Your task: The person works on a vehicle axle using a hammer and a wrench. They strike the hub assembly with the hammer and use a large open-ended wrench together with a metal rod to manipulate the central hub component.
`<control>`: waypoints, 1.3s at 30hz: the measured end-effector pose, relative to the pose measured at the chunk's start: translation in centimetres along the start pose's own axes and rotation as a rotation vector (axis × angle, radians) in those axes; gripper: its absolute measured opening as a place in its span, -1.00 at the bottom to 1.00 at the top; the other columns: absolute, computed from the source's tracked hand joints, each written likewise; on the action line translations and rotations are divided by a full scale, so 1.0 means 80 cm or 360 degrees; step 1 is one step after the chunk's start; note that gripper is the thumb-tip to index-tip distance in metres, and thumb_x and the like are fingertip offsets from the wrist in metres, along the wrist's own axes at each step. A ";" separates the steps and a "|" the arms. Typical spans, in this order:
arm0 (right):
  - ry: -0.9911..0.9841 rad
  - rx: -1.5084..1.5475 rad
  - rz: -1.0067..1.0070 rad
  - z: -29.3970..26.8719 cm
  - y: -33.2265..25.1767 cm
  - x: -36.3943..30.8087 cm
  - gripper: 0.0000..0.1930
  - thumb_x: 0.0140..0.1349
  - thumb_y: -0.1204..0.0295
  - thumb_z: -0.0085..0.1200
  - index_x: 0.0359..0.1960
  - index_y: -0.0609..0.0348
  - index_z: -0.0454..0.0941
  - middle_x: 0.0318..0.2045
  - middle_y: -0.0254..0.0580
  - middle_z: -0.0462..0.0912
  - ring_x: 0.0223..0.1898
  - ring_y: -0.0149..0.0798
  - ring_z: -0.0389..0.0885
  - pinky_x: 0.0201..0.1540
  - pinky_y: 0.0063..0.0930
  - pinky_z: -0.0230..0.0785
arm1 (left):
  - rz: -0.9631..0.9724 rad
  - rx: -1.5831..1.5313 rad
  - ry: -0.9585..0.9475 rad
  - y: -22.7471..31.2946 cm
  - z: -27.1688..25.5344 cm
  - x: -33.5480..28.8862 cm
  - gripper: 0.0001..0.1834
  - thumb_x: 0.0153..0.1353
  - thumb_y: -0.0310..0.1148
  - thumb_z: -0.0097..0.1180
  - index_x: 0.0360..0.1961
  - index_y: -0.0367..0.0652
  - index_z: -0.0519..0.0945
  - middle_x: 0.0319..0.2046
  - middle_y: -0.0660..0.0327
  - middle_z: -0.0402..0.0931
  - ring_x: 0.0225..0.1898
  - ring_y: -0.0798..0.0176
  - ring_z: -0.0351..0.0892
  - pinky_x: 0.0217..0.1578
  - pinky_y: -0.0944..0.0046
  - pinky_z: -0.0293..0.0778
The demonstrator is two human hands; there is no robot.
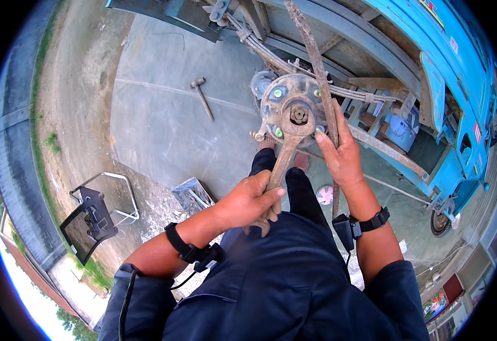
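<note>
Nearest us, our dark-blue clothes (248,278) fill the lower middle; just beyond them, our left hand (251,199) closes around a wrench (286,159), brown, worn and rusty, its ring end around the central nut (299,115) of a greasy grey hub (272,108) with green-tipped studs. Our right hand (342,156) grips a long, rough, rusty bar (316,54) between thumb and fingers, at the hub's right side. Around us spreads smooth grey concrete (157,125), where a hammer (205,105) lies; a blue truck (458,74) stands right, bare dirt (84,85) and a metal-framed chair (96,210) left.
</note>
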State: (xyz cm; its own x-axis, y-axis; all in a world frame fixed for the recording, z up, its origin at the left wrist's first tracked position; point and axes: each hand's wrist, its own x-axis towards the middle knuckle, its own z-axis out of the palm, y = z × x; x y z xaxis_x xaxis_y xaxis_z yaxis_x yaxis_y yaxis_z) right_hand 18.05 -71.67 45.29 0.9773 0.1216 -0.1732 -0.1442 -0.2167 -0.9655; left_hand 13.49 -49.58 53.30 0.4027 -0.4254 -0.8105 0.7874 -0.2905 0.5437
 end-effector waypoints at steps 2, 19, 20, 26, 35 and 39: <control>-0.0009 -0.0077 -0.0021 -0.001 -0.003 0.002 -0.25 0.27 0.37 0.13 0.45 0.21 0.06 0.30 0.08 0.37 0.31 -0.16 0.34 0.33 -0.36 0.16 | 0.0064 -0.0200 -0.0156 -0.001 0.014 0.006 -0.76 0.45 -0.24 -0.04 -0.21 -0.24 0.39 -0.42 0.17 0.61 -0.42 0.30 0.66 -0.41 0.28 0.56; -0.0111 0.0980 -0.0004 0.001 0.010 -0.004 -0.28 0.32 0.12 0.06 0.41 0.25 0.15 0.28 0.06 0.38 0.34 -0.16 0.32 0.38 -0.37 0.13 | 0.0412 -0.1313 -0.0639 0.028 0.128 0.101 -0.67 0.48 -0.22 -0.11 0.11 -0.19 0.44 0.00 0.07 0.58 -0.02 0.17 0.63 -0.11 0.26 0.58; -0.0135 0.1159 0.0038 0.001 -0.001 -0.006 -0.29 0.32 0.13 0.06 0.40 0.25 0.16 0.27 0.04 0.39 0.30 -0.18 0.34 0.33 -0.38 0.16 | 0.0452 -0.1474 -0.0617 0.038 0.135 0.101 -0.66 0.48 -0.21 -0.11 0.13 -0.18 0.42 0.01 0.07 0.57 -0.01 0.16 0.63 -0.11 0.25 0.59; -0.0085 0.1155 0.0086 -0.033 0.008 -0.001 -0.35 0.33 0.17 0.05 0.35 0.28 0.21 0.16 -0.06 0.46 0.06 -0.29 0.47 0.08 -0.48 0.33 | 0.0818 -0.1640 -0.0779 0.071 0.150 0.124 -0.55 0.46 -0.03 -0.12 0.17 -0.13 0.39 0.12 0.17 0.48 0.07 0.17 0.56 -0.13 0.31 0.58; -0.0025 0.0898 0.0368 -0.159 -0.014 -0.105 -0.25 0.16 0.31 0.29 0.33 0.26 0.18 0.06 -0.08 0.52 -0.55 -0.56 0.42 -0.60 -0.72 0.26 | 0.0754 -0.1633 -0.0770 0.072 0.142 0.122 -0.61 0.45 -0.09 -0.05 0.13 -0.12 0.42 0.03 0.17 0.55 -0.01 0.26 0.59 -0.20 0.42 0.55; 0.0168 0.1123 0.0140 -0.149 -0.032 -0.118 -0.27 0.18 0.23 0.29 0.29 0.24 0.20 0.05 0.01 0.53 -0.65 -0.57 0.31 -0.67 -0.71 0.15 | 0.0772 -0.1620 -0.0657 0.078 0.162 0.134 -0.60 0.44 -0.12 -0.02 0.12 -0.16 0.43 -0.06 0.18 0.59 -0.08 0.32 0.58 -0.23 0.41 0.53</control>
State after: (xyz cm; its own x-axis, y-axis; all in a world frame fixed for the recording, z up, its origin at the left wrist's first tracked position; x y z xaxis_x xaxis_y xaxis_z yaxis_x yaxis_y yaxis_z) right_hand 11.05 -83.83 51.72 0.9622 0.0306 -0.2708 -0.2540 0.4608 -0.8504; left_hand 16.64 -67.07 50.87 0.7258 -0.5997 -0.3370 0.6776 0.7076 0.2004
